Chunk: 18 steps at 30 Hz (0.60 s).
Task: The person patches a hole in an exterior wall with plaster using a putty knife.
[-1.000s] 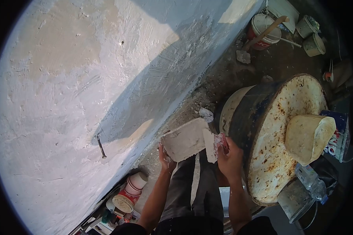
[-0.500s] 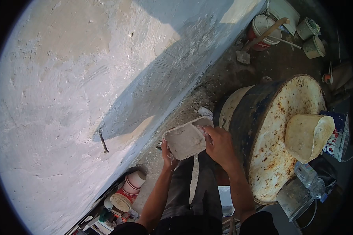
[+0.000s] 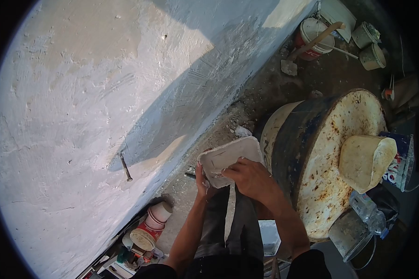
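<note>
A shallow rectangular tub (image 3: 244, 147), whitish and crusted with plaster-like residue, is tilted toward me in front of my legs. My left hand (image 3: 204, 182) grips its left side, fingers along the outer wall and pale smears on the skin. Over the near right part of the tub is my right hand (image 3: 247, 176), its fingers curled and pressed together at the inner surface. Whatever those fingers hold, if anything, is hidden. Beside the tub, to the left, rises a wall (image 3: 93, 111) with wet-looking white patches.
A large rusty-topped drum (image 3: 319, 200) stands close on the right, carrying a cream plastic container (image 3: 365, 162) and a clear bottle (image 3: 370, 214). A bolt (image 3: 126, 168) juts from the wall. Stacked buckets (image 3: 149, 230) are at lower left; a red-and-white bucket (image 3: 312, 39) holds a wooden-handled tool.
My right hand has shifted from the tub's right rim to its inside, with the fingers now curled. The tub has turned slightly and moved a little right.
</note>
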Each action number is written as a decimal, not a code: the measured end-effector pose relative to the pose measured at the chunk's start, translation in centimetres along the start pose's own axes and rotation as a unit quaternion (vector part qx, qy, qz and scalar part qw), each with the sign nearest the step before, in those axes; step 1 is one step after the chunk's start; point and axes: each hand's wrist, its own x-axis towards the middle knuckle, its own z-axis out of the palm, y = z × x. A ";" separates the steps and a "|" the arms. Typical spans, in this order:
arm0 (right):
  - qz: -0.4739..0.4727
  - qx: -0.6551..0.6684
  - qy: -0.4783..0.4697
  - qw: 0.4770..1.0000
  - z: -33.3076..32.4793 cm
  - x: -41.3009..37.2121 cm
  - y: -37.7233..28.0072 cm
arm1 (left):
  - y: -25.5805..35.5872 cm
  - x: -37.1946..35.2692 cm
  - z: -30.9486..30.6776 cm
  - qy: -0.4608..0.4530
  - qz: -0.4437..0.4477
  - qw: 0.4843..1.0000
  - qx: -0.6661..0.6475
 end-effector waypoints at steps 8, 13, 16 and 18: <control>0.159 -0.074 0.135 0.975 -3.1 -1.7 -1.3 | 0.4 0.2 -0.3 0.002 0.056 0.998 0.002; 0.225 -0.046 0.080 0.970 -2.5 -1.8 -0.5 | 0.7 0.3 -0.3 -0.025 0.088 0.995 0.039; 0.223 -0.017 0.077 0.972 -2.4 -1.6 -0.1 | 0.5 0.5 -0.3 -0.024 0.105 0.992 0.069; 0.209 -0.010 0.064 0.976 -2.5 -1.4 0.2 | 0.5 0.6 -0.1 -0.025 0.116 0.990 0.082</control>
